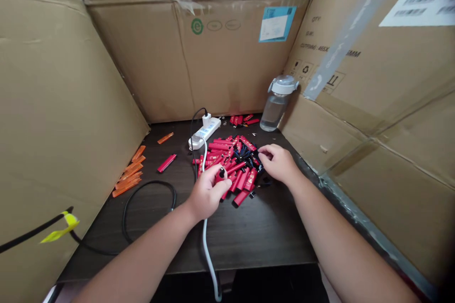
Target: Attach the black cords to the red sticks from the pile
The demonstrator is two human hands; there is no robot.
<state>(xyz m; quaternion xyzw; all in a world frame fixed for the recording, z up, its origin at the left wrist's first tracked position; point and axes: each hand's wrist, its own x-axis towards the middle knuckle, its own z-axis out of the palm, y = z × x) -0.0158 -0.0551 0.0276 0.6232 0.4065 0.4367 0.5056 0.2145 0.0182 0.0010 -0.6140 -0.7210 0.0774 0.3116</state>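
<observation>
My left hand (208, 192) is closed around a red lighter-shaped case (221, 174), its dark end standing up between thumb and fingers. Just beyond and beneath it spreads a heap of similar flat red cases (243, 180), some with gold print. My right hand (279, 163) is at the heap's right side, thumb and index finger brought together beside a cluster of small black parts (245, 151). Whatever lies between those fingertips is too small to make out. One red case (167, 163) lies apart on the left.
A white power strip (205, 133) with a plug and cables stands behind the heap. Orange translucent strips (130, 173) lie at left. A water bottle (275, 106) is at back right. Cardboard walls (227, 66) enclose the dark tabletop (249, 241); a black cable (124, 215) loops at left.
</observation>
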